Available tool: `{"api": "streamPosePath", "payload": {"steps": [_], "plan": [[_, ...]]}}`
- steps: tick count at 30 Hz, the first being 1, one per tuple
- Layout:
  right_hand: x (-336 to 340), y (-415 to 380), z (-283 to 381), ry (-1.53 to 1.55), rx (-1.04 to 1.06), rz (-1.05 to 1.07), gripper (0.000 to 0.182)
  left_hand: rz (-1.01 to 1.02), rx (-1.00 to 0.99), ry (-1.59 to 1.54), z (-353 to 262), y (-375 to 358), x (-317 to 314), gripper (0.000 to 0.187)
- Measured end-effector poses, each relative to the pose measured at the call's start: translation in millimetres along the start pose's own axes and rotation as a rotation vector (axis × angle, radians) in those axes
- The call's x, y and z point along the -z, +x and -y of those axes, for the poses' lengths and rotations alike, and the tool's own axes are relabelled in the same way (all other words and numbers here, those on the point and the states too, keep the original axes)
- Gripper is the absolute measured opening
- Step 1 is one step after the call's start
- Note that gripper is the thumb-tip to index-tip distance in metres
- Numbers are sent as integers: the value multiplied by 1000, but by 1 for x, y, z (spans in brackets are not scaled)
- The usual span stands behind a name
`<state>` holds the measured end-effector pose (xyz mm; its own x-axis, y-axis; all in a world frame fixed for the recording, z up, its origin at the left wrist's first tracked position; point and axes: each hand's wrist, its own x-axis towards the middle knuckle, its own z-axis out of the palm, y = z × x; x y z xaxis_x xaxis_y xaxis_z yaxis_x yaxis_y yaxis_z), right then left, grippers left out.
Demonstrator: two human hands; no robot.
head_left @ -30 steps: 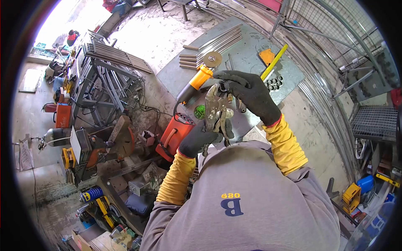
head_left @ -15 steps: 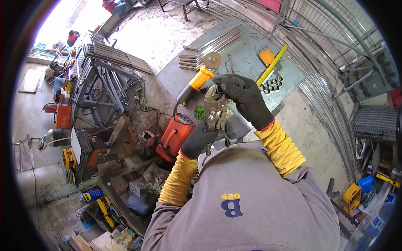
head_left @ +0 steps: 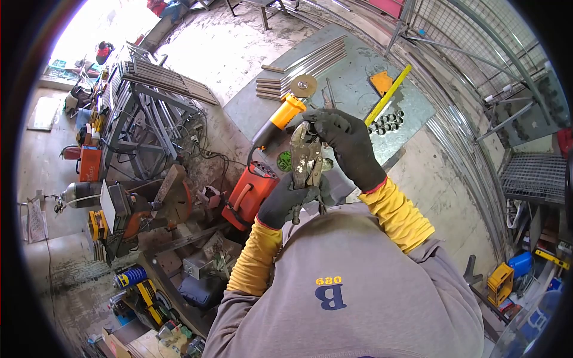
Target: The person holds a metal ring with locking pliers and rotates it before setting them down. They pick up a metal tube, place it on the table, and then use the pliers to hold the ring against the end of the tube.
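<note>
My left hand (head_left: 289, 200), in a dark glove, is wrapped round the lower part of worn locking pliers (head_left: 305, 156). The pliers stand with their jaws away from my body. My right hand (head_left: 349, 142), also gloved, is closed at the jaws, its fingers curled over a small dark piece that is mostly hidden. Just beyond lies an orange angle grinder (head_left: 280, 121) with a round disc (head_left: 304, 86). A green disc (head_left: 284, 160) shows left of the pliers.
The metal sheet (head_left: 242, 106) bears metal bars (head_left: 322, 58), a yellow ruler (head_left: 389, 95), an orange square (head_left: 381, 83) and several short rings (head_left: 388, 122). A red welding machine (head_left: 249, 194) stands left of my left hand. A cut-off saw (head_left: 173, 200) is farther left.
My right hand has shifted slightly toward my body, its fingers still at the jaws. The pliers have moved very slightly in my left hand's grasp.
</note>
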<state>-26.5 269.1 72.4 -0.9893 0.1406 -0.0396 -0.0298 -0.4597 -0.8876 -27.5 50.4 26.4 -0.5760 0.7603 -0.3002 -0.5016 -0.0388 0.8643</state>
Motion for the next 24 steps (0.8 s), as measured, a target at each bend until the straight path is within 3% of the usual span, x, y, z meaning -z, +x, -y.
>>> {"api": "streamPosePath", "payload": {"steps": [7,9,13,15,16,18,19,22,24], "plan": [[-1,-2,6,-29,26,20,31,-84,25,2,9,-1,5,39],[-4,-5,15,185,-73,48,38,-22,-8,-112,4,0,1,40],[-3,-2,3,445,-38,92,43,-41,-30,-82,-6,0,-7,34],[-2,-5,8,122,-18,64,42,-1,-38,-80,-13,1,-12,27],[-1,-5,6,122,-16,62,42,1,-37,-79,-8,1,-9,27],[2,-5,-1,-309,281,104,43,-55,-64,-42,1,1,-4,21],[3,-6,-1,-309,280,103,43,-56,-62,-42,0,0,-5,21],[2,-7,3,-231,197,108,40,-69,-29,11,-3,0,-10,29],[-2,-6,3,137,-59,46,41,-193,-75,39,-4,0,-14,18]]}}
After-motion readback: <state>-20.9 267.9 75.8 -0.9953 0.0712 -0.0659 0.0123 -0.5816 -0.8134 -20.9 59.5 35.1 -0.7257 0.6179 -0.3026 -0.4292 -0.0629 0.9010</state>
